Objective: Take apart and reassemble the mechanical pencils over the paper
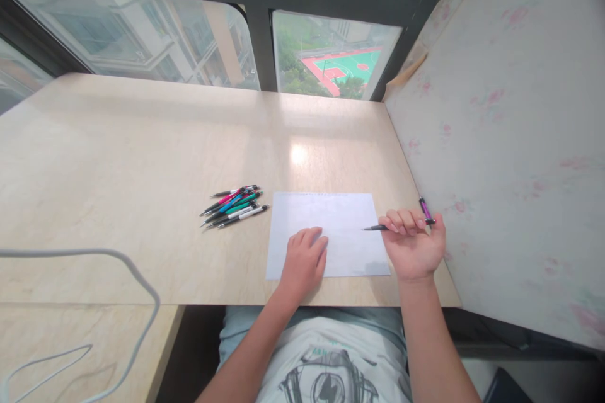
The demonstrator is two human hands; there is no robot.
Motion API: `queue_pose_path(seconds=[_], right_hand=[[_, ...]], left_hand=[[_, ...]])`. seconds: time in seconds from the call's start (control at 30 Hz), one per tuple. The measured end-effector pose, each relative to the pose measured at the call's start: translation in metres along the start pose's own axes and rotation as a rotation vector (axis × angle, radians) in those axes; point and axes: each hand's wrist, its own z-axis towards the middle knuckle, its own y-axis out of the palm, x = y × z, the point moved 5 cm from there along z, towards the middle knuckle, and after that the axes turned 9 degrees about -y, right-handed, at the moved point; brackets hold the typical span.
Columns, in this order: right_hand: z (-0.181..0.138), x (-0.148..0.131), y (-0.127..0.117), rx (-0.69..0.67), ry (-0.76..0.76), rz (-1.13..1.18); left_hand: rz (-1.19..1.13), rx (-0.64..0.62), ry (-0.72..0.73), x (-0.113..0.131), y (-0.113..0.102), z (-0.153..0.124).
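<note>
A white sheet of paper (pixel 331 227) lies flat on the beige table (pixel 142 157), near its front edge. My left hand (pixel 305 261) rests palm down on the sheet's lower left part, fingers loosely curled together. My right hand (pixel 414 242), palm up at the sheet's right edge, is closed around two pens: a black one (pixel 375 227) whose tip points left over the paper, and a purple one (pixel 426 209) sticking out behind the fingers.
Several coloured pens (pixel 234 204) lie bunched on the table left of the paper. A patterned wall panel (pixel 510 138) stands along the table's right side. Windows (pixel 331 63) run behind the table. A white cable (pixel 118 258) loops at the lower left.
</note>
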Motion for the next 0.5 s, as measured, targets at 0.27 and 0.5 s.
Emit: queue_pose_path(seconds=[0.27,0.5], right_hand=[[-0.0008,-0.0003,-0.0042,0.040,0.016,0.093],[0.0030,0.0004,0.0011,0.027,-0.029,0.030]], left_hand=[[0.024,-0.015,-0.011,0.0002,0.0018,-0.0026],[0.019,0.004,-0.006,-0.0009,0.0008,0.0002]])
